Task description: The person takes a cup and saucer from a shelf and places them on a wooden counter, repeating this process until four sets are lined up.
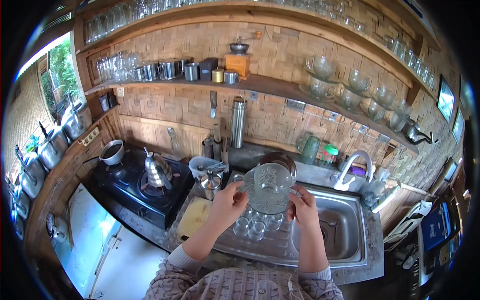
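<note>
A clear glass cup (273,177) sits on a patterned glass saucer (266,202), both raised above the sink's drainboard. My left hand (231,202) pinches the saucer's left side. On the right, my right hand (303,204) has its fingers closed at the saucer's edge and a small part beside the cup. Below them, several small upturned glasses (256,230) stand on the metal drainboard (280,247). Behind the cup is a dark round plate or tray (287,161), partly hidden.
Right of the drainboard lies the steel sink (340,225) with a white faucet (350,172). A black stove (125,187) holds a kettle (157,170) and a pot (112,152). A cutting board (195,219) lies left. Glass cups (322,67) fill the shelf above.
</note>
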